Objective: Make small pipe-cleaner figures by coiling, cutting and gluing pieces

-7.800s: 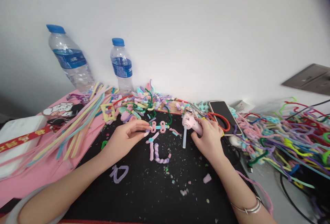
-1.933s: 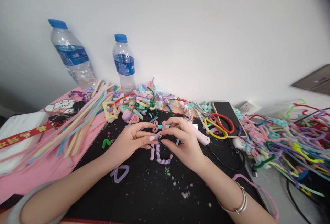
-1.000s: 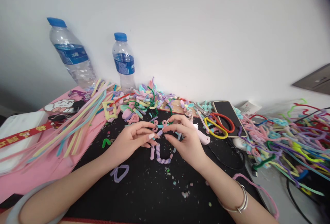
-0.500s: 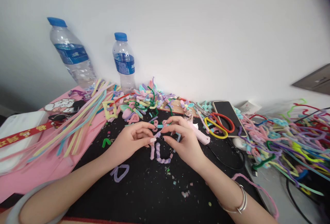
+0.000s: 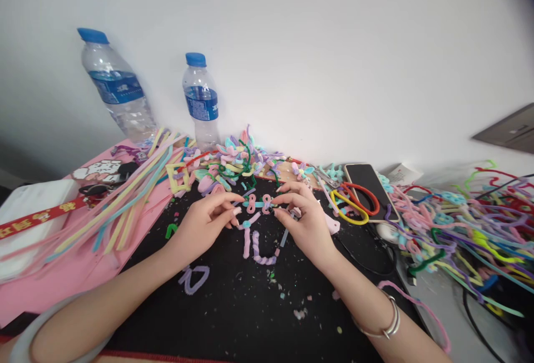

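"Where is the pink-and-blue looped piece (image 5: 259, 205)?"

"Towards twelve o'clock on the black mat (image 5: 233, 318), between the person's two hands."

"And the grip?"

"The left hand (image 5: 202, 226) has thumb and fingertip close together at the piece's nine-o'clock end, the right hand (image 5: 306, 221) likewise at three. Whether either pinches it, one cannot tell."

"What lies nearby?"

"A twisted purple strip (image 5: 263, 260) towards six from it, a purple loop (image 5: 204, 280) between seven and eight."
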Demonstrator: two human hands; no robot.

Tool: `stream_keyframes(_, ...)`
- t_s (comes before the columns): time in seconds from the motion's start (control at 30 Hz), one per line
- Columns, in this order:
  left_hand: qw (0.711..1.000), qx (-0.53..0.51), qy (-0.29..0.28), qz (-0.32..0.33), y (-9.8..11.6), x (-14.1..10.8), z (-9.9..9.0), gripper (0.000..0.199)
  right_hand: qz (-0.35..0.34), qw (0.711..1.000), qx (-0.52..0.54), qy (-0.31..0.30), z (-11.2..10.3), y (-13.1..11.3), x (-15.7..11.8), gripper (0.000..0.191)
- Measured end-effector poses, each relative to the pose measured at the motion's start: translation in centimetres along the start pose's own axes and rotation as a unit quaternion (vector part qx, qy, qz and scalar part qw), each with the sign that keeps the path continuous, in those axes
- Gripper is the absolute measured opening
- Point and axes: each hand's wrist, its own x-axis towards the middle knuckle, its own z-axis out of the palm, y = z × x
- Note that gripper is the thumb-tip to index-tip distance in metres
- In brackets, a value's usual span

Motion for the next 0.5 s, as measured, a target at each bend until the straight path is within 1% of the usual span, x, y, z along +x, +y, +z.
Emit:
stream_keyframes(0.1,0.998,0.057,0.023,0.018,-0.1,0.0,-0.4,0.028,-0.022,0.999,-0.031,0.008,0.0,0.5,0.0,0.013)
stream_keyframes(0.2,0.990,0.138,0.028,0.034,-0.2,0.0,-0.5,0.031,-0.068,0.995,-0.068,-0.014,0.3,0.9,-0.2,0.014)
stream_keyframes(0.27,0.983,0.181,0.015,0.037,-0.3,0.0,-0.4,0.032,-0.098,0.990,-0.095,-0.033,0.5,1.1,-0.4,0.015)
stream_keyframes(0.37,0.973,0.226,-0.006,0.045,-0.4,-0.1,-0.1,0.029,-0.125,0.982,-0.133,-0.053,0.8,1.3,-0.7,0.014)
stream_keyframes(0.5,0.956,0.278,-0.028,0.086,-0.6,-0.2,0.3,0.023,-0.143,0.974,-0.162,-0.067,1.0,1.4,-0.8,0.014)
